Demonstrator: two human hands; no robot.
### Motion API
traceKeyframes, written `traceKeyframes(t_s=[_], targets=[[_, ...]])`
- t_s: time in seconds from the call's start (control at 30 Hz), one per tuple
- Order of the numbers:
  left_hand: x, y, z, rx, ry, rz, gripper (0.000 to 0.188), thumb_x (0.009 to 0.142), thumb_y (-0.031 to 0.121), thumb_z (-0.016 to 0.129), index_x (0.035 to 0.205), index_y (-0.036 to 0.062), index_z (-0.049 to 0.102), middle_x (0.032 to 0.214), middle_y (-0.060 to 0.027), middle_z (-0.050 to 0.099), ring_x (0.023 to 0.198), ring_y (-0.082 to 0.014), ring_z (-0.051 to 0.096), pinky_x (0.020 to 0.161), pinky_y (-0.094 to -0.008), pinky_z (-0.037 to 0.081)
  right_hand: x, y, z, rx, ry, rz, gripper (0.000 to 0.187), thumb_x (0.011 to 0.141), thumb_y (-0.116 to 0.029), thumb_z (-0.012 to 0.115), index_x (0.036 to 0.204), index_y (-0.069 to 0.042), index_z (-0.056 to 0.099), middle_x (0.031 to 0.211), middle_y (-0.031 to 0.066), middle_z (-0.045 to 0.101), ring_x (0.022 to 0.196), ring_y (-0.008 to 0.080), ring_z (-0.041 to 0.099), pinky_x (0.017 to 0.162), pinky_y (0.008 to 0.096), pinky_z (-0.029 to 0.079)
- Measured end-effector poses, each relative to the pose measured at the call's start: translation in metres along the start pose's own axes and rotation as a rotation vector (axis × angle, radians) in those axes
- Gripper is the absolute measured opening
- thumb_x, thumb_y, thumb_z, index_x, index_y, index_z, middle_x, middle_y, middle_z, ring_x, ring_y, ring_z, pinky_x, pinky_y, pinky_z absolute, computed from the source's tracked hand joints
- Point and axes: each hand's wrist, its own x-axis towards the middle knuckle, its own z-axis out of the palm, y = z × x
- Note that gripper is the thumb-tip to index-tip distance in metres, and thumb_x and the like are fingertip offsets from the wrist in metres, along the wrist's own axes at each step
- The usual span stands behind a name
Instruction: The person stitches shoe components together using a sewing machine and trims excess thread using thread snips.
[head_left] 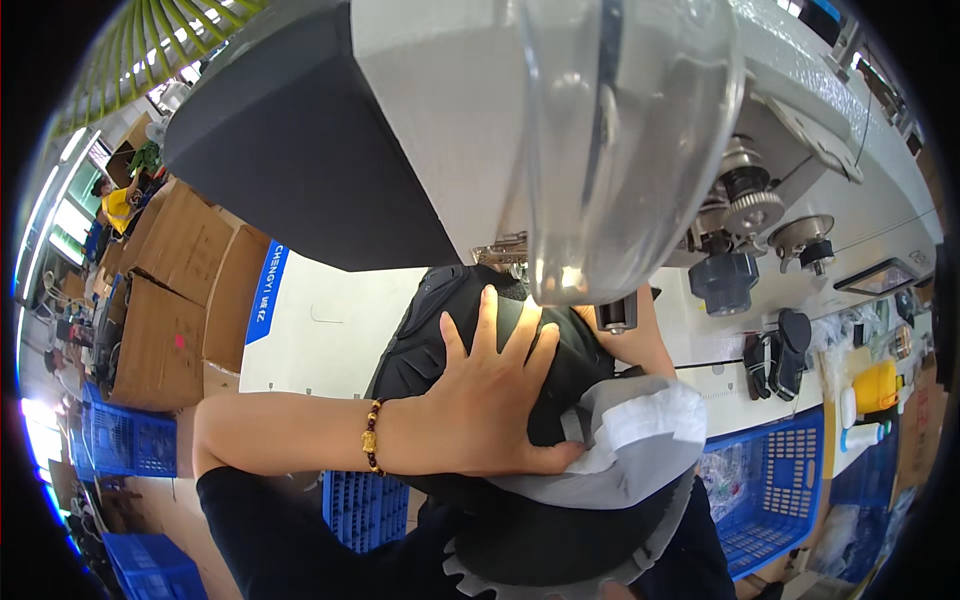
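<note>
My left hand [490, 400] lies with fingers spread on a black fabric piece [410, 340], its fingertips close to the needle area of a large sewing machine [460, 110]. Its thumb rests by a grey and white lining [640, 440] that folds out of the piece. A black panel with a notched grey edge [560, 540] hangs from the work over my lap. On the far side of the work is my right hand [640, 335], next to the fabric. Its fingers are mostly hidden behind the machine's clear guard [630, 150] and the cloth.
The white machine table [330, 340] extends left. Dark knobs [725, 283] project from the machine head, and a small black device [785, 350] sits at right. Blue baskets [775, 490] stand below the table; cardboard boxes [160, 340] are at left. Someone in a yellow vest [118, 208] is far off.
</note>
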Motion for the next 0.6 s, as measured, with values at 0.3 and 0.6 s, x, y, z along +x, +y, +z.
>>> traceKeyframes(t_s=[0.3, 0.6], targets=[[0.0, -0.01, 0.0, -0.086, 0.02, 0.111, 0.092, 0.063, 0.06, 0.058, 0.116, -0.0119, 0.035, 0.119, -0.0323, 0.03, 0.114, -0.0574, 0.018, 0.075, -0.0719, 0.026, -0.005, -0.025, -0.018, -0.667, 0.003, -0.145, 0.021, 0.06, -0.014, 0.06, 0.08, -0.012, 0.062, 0.073, 0.0095, 0.061, 0.062, 0.0296, 0.057, 0.053, 0.0363, 0.044], [0.0, -0.01, -0.001, -0.115, 0.032, 0.101, 0.092, 0.061, 0.058, 0.06, 0.116, -0.0121, 0.035, 0.122, -0.0312, 0.028, 0.114, -0.0568, 0.019, 0.075, -0.0717, 0.026, 0.003, -0.012, -0.011, -0.573, -0.068, -0.304, 0.011, 0.058, -0.014, 0.064, 0.069, -0.012, 0.063, 0.063, 0.0043, 0.061, 0.053, 0.0215, 0.058, 0.048, 0.0302, 0.045]])
